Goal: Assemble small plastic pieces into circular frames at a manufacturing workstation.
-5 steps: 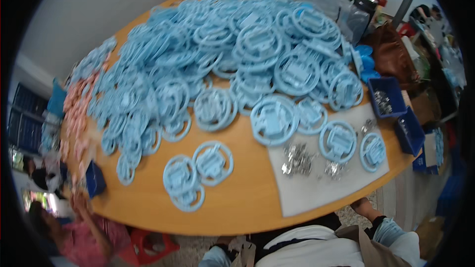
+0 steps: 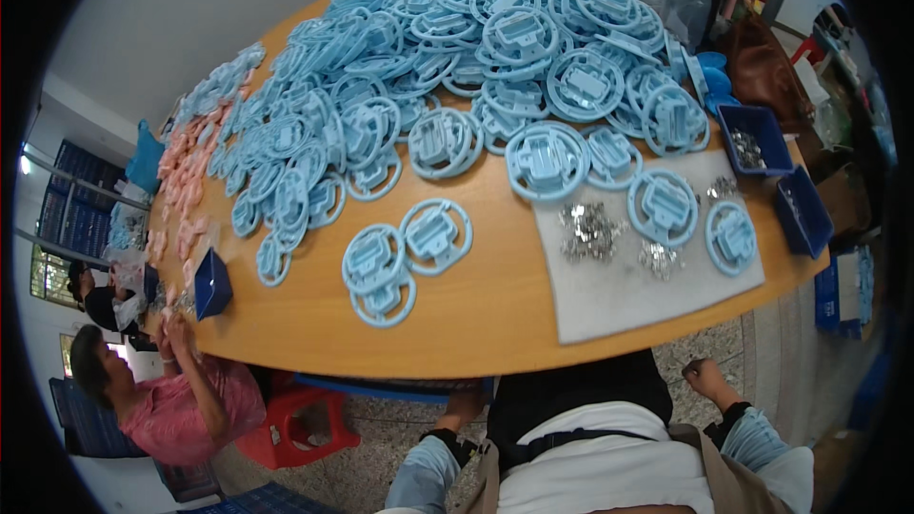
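My right hand (image 2: 706,380) hangs off the table's near edge, right of my lap, with fingers curled in and nothing seen in them. On my other side, my left hand (image 2: 464,406) is low beside my thigh, just below the table edge; its fingers are too unclear to read. Neither hand touches the parts on the table. Nearest are light-blue plastic wheel-shaped parts: one ring (image 2: 663,207) and a smaller ring (image 2: 731,238) on a white sheet (image 2: 609,309), beside a pile of small shiny metal pieces (image 2: 588,233). A group of three blue rings (image 2: 373,260) lies left of the sheet.
A large heap of blue rings (image 2: 433,38) covers the table's far half. Pink parts (image 2: 186,167) lie left. Blue bins (image 2: 803,214) stand at the right edge, another bin (image 2: 212,284) at left. A person in pink (image 2: 190,400) sits by a red stool (image 2: 290,428).
The view has tipped downward, so the table sits higher in the picture and more of my lap and both hands shows. The parts on the table have not visibly moved.
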`<state>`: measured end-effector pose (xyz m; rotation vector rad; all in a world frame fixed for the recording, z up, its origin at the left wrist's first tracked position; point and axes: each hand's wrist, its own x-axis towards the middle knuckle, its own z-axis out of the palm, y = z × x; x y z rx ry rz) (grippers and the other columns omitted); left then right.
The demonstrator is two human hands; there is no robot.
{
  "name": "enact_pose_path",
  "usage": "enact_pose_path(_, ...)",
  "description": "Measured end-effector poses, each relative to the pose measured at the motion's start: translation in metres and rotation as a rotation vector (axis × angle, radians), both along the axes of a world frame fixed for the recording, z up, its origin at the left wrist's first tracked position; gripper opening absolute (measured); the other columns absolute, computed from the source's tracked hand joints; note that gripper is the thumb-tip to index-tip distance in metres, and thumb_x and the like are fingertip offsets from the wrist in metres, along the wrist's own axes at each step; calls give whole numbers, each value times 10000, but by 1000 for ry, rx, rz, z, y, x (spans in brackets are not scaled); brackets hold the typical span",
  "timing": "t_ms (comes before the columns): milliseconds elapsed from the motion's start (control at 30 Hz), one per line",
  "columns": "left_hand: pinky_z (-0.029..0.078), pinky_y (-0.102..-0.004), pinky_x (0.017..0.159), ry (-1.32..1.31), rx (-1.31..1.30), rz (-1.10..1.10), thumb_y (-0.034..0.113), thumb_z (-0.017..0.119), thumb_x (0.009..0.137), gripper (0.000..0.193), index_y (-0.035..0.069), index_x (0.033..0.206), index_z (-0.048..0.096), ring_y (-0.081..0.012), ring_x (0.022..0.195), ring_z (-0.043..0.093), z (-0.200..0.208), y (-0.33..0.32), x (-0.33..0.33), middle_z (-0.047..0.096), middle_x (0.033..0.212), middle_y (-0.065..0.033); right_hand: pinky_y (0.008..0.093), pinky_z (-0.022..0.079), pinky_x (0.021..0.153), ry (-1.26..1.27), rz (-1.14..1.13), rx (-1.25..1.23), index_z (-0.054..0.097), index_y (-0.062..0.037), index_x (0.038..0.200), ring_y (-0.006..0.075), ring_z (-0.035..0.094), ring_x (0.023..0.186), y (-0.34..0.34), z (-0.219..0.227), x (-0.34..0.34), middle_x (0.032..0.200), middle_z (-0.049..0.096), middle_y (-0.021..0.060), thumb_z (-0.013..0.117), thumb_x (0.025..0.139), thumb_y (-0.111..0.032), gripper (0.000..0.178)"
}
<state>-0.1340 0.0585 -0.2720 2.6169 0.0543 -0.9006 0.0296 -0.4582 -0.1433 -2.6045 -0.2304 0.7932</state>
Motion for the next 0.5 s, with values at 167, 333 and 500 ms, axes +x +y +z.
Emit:
enact_pose_path(167,289,-540,940,-65,252,128,460,464,828,499,233,1270,411,-313,1144,446,13,13,-37,494,1235,-92,398,449,583,-35,-120,-21,630,23,747,368,589,652,-14,-2,-20,681,580,230,590,714,-188,218)
enact_pose_path(333,303,-527,942,13,367,10,340,535,795,485,180,1241,430,-294,1148,454,13,8,-32,482,1243,-123,390,432,553,-70,-176,6,616,30,755,322,579,585,-18,42,-24,629,558,215,585,729,-190,224)
enact_pose_path(500,406,-448,839,-271,317,-88,228,553,727,362,125,1074,555,-302,957,566,-17,13,-72,592,1031,-147,387,431,550,-124,-204,28,608,33,745,308,563,560,-25,44,-19,613,550,204,584,726,-192,227)
